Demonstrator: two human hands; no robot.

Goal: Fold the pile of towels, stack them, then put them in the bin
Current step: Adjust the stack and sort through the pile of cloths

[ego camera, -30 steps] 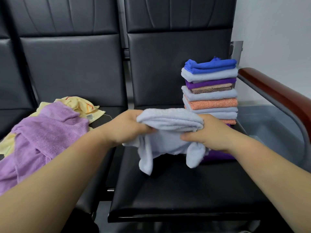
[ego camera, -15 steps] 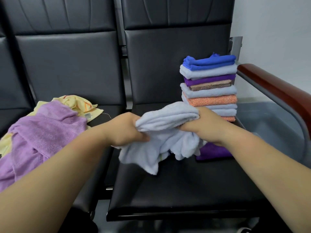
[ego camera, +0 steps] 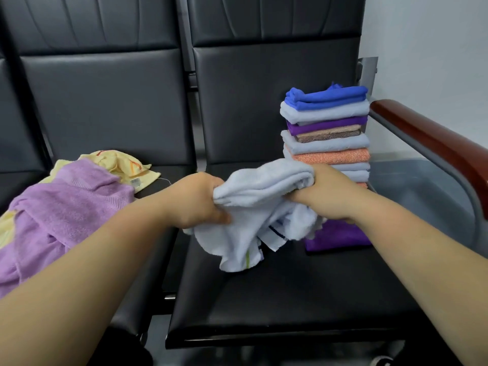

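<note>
From the head camera, the left hand (ego camera: 195,199) is gripping one bunched end of a pale blue towel (ego camera: 253,207), fingers curled into the cloth, while the right hand (ego camera: 324,194) is clutching the other end. The towel is hanging crumpled between them, above the black bench (ego camera: 277,286). Just behind the right hand, a stack of folded towels (ego camera: 327,138) is standing on the bench beside a red-brown armrest (ego camera: 435,143). To the left, a lilac towel (ego camera: 66,207) is lying unfolded over a yellow towel (ego camera: 118,162).
</note>
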